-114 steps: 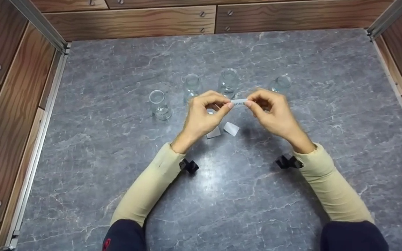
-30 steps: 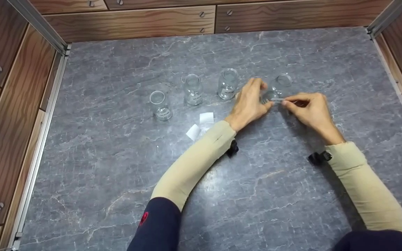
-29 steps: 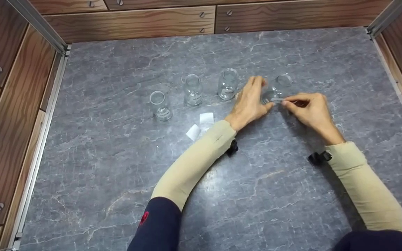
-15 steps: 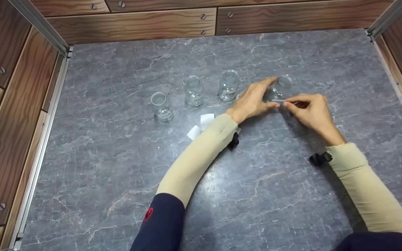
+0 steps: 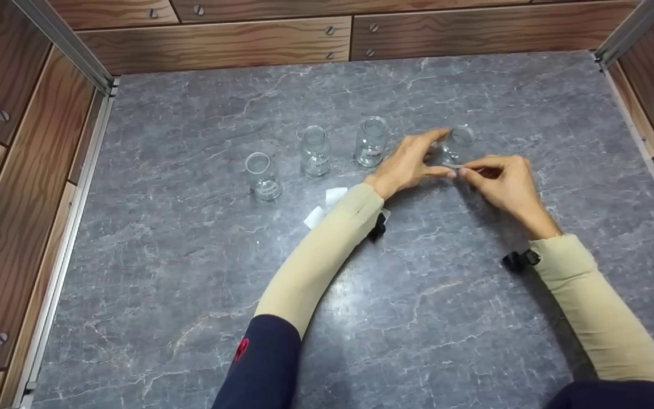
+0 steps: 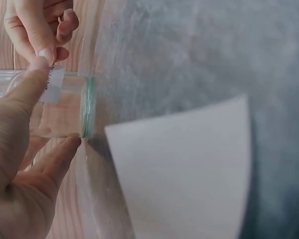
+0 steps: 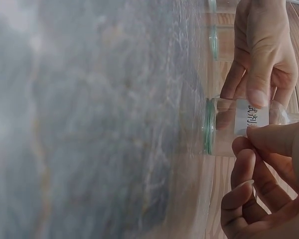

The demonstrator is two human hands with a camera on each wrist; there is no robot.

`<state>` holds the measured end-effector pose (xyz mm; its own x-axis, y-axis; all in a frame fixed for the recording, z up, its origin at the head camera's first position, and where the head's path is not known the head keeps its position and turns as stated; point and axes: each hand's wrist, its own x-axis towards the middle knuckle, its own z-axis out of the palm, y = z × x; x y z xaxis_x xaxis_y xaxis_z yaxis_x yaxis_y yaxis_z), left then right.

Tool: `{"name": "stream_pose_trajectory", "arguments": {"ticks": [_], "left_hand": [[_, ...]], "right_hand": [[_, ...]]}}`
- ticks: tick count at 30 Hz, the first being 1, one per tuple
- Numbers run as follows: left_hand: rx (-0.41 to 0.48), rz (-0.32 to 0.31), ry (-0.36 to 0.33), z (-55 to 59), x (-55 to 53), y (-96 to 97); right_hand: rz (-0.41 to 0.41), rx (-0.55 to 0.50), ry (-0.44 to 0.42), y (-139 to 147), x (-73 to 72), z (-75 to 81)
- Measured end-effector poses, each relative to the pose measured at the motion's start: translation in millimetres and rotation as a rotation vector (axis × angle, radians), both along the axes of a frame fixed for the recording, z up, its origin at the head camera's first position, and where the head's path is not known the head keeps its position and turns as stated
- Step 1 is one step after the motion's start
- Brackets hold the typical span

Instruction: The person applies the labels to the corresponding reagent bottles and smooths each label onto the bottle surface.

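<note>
A clear glass bottle (image 5: 462,136) stands upright at the right end of a row. Round its left side my left hand (image 5: 409,162) holds it, fingers behind the glass, and the left thumb presses a small white label (image 7: 243,117) against the front. Dark handwritten characters show on the label. My right hand (image 5: 506,183) pinches the label's other end between thumb and forefinger, its remaining fingers loosely curled. In the left wrist view, the label (image 6: 54,85) lies along the bottle wall, with the right hand (image 6: 35,27) at its far edge.
Left of the hands stand three more glass bottles (image 5: 372,142), (image 5: 315,150), (image 5: 263,176), each with a white label low on its front. Pieces of white paper (image 5: 336,195) lie under and beside the left forearm. Wood-patterned panels (image 5: 213,42) border the grey marbled table (image 5: 191,272).
Both hands have carried the label from mid-table right to the rightmost bottle. Over the last second my left fingers have moved right and round that bottle, while the right hand has barely moved.
</note>
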<state>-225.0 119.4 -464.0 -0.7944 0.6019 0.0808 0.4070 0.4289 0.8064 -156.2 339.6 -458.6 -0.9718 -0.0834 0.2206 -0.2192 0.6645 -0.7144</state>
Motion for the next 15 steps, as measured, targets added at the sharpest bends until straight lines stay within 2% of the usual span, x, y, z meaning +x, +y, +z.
{"name": "stream_pose_trajectory", "arguments": {"ticks": [7,15], "left_hand": [[0.030,-0.016,-0.040,-1.4,-2.4,-2.2],[0.010,-0.050,-0.004,2.4,-7.0,-4.7]], "right_hand": [[-0.001,0.006,-0.009,0.7,2.0,-1.2],[0.007,0.007,0.017,3.0,-1.0,-0.1]]}}
